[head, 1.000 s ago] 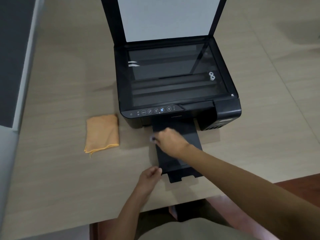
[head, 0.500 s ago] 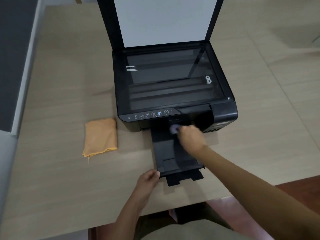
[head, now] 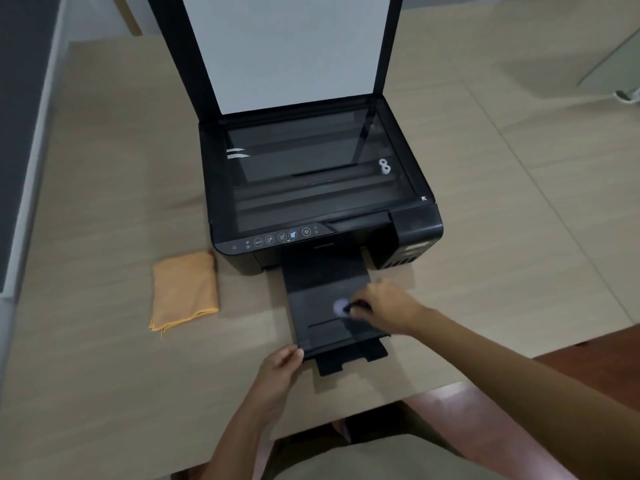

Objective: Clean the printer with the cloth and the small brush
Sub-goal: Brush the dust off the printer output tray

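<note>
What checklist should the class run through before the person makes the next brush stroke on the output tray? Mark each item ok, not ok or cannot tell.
1. Small brush held in right hand: ok.
2. Brush tip over output tray: ok.
3. Left hand steadying the tray's front corner: ok.
4. Scanner lid raised, out of the way: ok.
5. Cloth folded on table, within reach: ok.
6. Dust left on tray: cannot tell.
</note>
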Tool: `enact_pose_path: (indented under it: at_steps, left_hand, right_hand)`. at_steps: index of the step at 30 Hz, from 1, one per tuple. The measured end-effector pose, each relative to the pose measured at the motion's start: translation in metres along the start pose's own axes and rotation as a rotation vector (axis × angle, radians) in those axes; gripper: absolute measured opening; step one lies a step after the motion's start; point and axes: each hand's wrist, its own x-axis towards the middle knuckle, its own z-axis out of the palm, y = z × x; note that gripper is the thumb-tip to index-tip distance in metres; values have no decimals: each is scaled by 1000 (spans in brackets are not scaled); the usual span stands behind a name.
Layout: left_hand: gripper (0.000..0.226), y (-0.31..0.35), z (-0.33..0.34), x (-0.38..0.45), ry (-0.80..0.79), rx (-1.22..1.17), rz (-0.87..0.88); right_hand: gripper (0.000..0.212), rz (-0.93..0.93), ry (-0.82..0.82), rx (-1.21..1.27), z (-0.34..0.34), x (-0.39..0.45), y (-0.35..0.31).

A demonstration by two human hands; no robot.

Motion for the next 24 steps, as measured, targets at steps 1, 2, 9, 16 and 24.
enact_pose_path:
  at_steps: [1, 2, 9, 16, 24]
  left_hand:
    - [49, 0, 0, 0, 1, 0, 1]
    - [48, 1, 1, 0, 1, -1, 8]
    - [45, -2, 1, -1, -8, 7, 22]
    - [41, -6, 5, 5, 5, -14, 33]
    - [45, -4, 9, 6, 6, -62, 65]
  right_hand:
    - [24, -37, -133, -17, 5, -11, 2]
    - [25, 0, -135, -31, 5, -18, 13]
    - [27, -32, -101, -92, 13, -47, 34]
    - [27, -132, -177, -44, 18, -25, -25]
    - [34, 69, -70, -94, -5, -21, 23]
